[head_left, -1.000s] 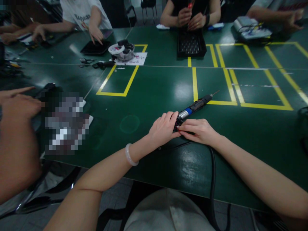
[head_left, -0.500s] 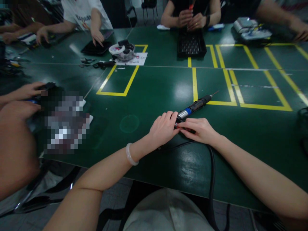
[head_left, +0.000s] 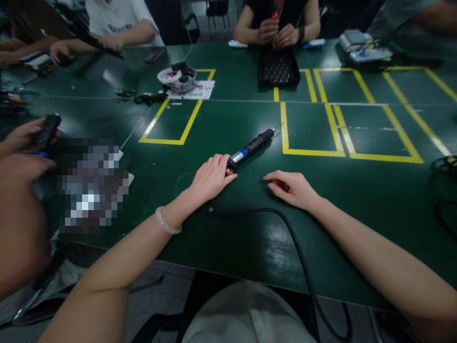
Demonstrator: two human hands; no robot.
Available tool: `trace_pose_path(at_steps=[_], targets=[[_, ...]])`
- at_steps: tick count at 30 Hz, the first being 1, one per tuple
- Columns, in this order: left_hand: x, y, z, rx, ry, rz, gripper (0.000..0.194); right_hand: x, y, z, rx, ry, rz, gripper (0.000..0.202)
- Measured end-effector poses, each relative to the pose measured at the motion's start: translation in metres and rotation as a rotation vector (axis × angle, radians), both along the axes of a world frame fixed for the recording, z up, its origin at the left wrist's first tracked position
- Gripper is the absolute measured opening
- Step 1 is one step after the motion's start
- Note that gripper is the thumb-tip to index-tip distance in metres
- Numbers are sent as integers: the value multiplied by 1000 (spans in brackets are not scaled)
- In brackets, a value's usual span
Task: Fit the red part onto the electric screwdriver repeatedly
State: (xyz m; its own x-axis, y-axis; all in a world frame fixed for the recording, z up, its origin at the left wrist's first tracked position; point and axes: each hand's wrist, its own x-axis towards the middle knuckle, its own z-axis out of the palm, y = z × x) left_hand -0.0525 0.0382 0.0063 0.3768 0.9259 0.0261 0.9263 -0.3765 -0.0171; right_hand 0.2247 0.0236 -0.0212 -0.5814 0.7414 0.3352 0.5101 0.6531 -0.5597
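An electric screwdriver [head_left: 252, 146] with a black body, a silver section and a blue band lies slanted on the green table, its bit pointing up and to the right. My left hand [head_left: 212, 177] is wrapped over its rear end, where a small orange-red part shows beside the thumb. My right hand [head_left: 291, 188] rests apart from the tool, to its lower right, with loosely bent fingers and nothing visible in them. A black cable [head_left: 282, 214] runs below both hands and over the table's front edge. Its end lies near my left wrist, apart from the screwdriver.
Yellow tape [head_left: 314, 152] marks rectangles on the tabletop. A black tray [head_left: 279, 71] stands across from me, by a co-worker's hands. Tape rolls in a bag [head_left: 178, 78] sit on white paper at back left. Another person's hands [head_left: 28, 143] hold a black object at left.
My left hand and the screwdriver have moved left. My right hand has let go of the tool's rear end and is now separate from it. The cable shows more fully.
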Motion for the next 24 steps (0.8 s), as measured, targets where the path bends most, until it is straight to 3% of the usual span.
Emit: trace_pose_path(at_steps=[8, 16, 20, 24], targets=[[-78, 39, -2, -4, 17, 298, 54, 1, 2, -2, -29, -32, -5, 23], [-154, 82, -12, 46, 28, 517, 58, 0, 2, -1, -47, -33, -9, 22], [-178, 95, -9, 42, 64, 567, 58, 0, 3, -1, -48, -29, -8, 21], [-188, 100, -8, 55, 90, 591, 58, 0, 3, -2, -45, -34, -10, 21]])
